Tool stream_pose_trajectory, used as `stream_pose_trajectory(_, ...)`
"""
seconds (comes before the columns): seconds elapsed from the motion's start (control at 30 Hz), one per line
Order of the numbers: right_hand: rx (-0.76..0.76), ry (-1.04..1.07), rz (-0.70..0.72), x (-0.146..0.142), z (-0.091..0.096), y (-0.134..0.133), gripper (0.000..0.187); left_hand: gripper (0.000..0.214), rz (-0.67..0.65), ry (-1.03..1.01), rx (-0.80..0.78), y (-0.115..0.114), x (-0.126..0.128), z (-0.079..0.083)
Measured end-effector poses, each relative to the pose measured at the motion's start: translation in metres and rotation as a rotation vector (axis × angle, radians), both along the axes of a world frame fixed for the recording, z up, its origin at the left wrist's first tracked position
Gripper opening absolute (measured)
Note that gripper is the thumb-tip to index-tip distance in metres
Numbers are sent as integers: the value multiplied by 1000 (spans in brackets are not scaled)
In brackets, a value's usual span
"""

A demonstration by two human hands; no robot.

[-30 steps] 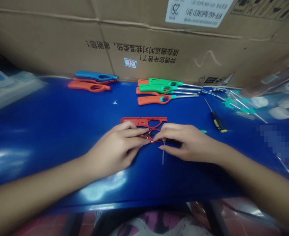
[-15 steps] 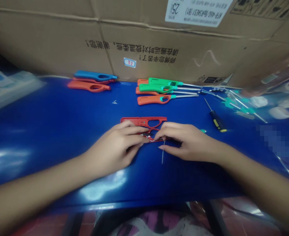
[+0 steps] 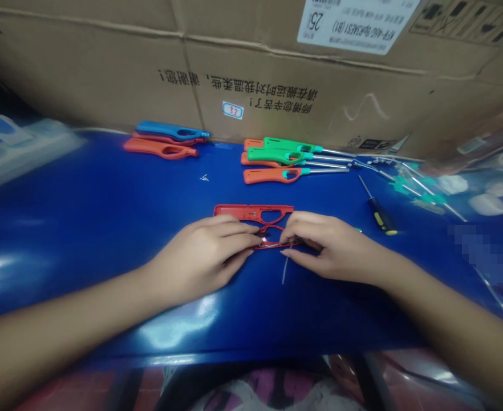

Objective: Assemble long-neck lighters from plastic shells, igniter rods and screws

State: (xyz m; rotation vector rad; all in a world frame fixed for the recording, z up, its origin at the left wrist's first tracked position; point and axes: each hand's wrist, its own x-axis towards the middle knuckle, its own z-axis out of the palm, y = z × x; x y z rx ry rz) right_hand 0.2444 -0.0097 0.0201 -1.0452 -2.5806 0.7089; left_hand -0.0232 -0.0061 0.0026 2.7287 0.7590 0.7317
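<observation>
Two red lighter casing halves lie one behind the other on the blue table. The far casing half (image 3: pixel 254 213) shows its hollow inside and trigger loop. My left hand (image 3: pixel 206 251) grips the left part of the near casing half (image 3: pixel 272 245), its fingers closed over that end. A metallic part and thin wire show inside it. At the right end my right hand (image 3: pixel 332 245) has its fingers pinched in; what they hold is mostly hidden. A thin whitish tube (image 3: pixel 285 268) hangs out below those fingertips toward me.
A cardboard box (image 3: pixel 118 74) stands along the back. Before it lie blue and orange casings (image 3: pixel 161 149) and several green and orange lighters (image 3: pixel 272 175). A screwdriver (image 3: pixel 380 217) and small white pins (image 3: pixel 204 178) lie nearby. Metal tubes with teal pieces (image 3: pixel 426 185) are at right.
My right fingertips have shifted slightly right along the near casing half, showing more of its inside. The tube tilts a little more. The whole view has moved slightly.
</observation>
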Motion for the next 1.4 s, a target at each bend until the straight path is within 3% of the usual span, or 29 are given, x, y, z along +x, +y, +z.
stream_pose_trajectory(0.33, 4, 24, -12, 1, 3, 0, 7, 32, -28, 238, 306, -4, -4, 4)
stream_pose_trajectory(0.53, 134, 107, -132, 4, 1, 7, 10, 31, -49, 221, 264, -2, -6, 5)
stream_pose_trajectory(0.63, 352, 49, -319, 27, 7, 24, 12, 30, -28, 170, 211, 1, -6, 2)
stream_pose_trajectory(0.73, 485, -94, -662, 72, 16, 48, 17, 30, -10, 149, 192, 2, -6, 1)
stream_pose_trajectory(0.83, 332, -326, -1084, 123, 17, 68, 20, 31, -10, 141, 171, 1, -6, 0)
stream_pose_trajectory(0.97, 214, -354, -1249, 163, 6, 81, 9, 31, -18, 126, 154, 1, -6, 1)
stream_pose_trajectory(1.17, 129, -197, -1253, 163, 2, 85, 12, 31, -24, 105, 144, 1, -7, 4)
stream_pose_trajectory(1.23, 115, -95, -1178, 155, 6, 84, 8, 31, -31, 104, 135, 1, -7, 4)
stream_pose_trajectory(1.4, 10, 86, -841, 111, 11, 69, 34, 31, -41, 109, 109, 0, -7, 4)
